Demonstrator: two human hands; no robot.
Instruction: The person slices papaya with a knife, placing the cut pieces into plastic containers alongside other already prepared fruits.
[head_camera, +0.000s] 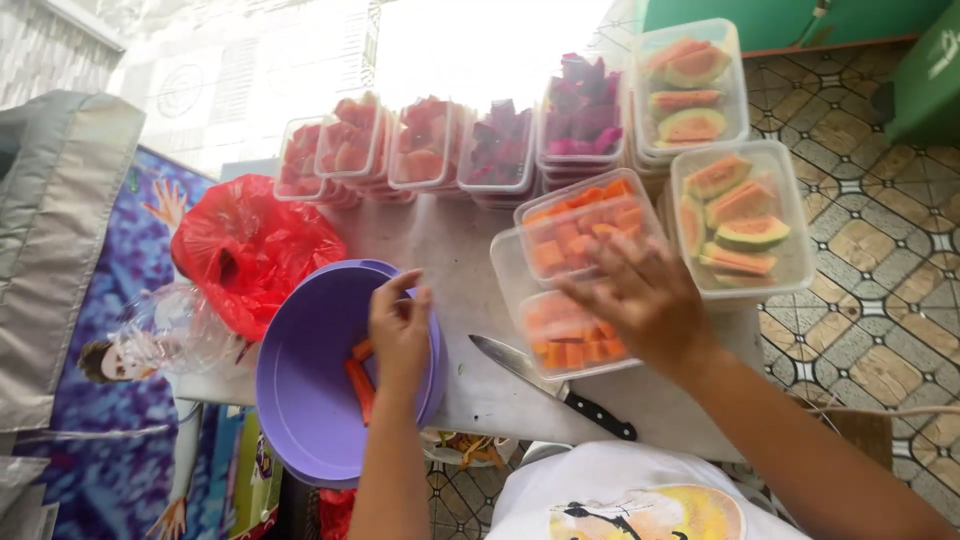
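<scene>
Closest to me, at the bottom edge, is the white printed shirt (640, 500), and both of my bare forearms rise out of the frame from there. I see my left hand (400, 330) reaching straight up over the purple plastic bowl (300, 380), fingers curled inward with the thumb set against them in a loose pinch above the orange fruit strips (360, 385) lying inside the bowl; whether it actually holds a piece I cannot tell. I have my right arm angled in from the lower right, the right hand (640, 300) palm down with fingers spread flat, pressing on the lid of the clear container of orange papaya cubes (570, 340) sitting on the pale table (450, 250). A second clear tub of cubes (585, 230) leans just behind it, touching. Between my two hands lies a black-handled kitchen knife (550, 385), blade pointing toward the bowl. Beside the bowl's far side sits a crumpled red plastic bag (250, 250).
</scene>
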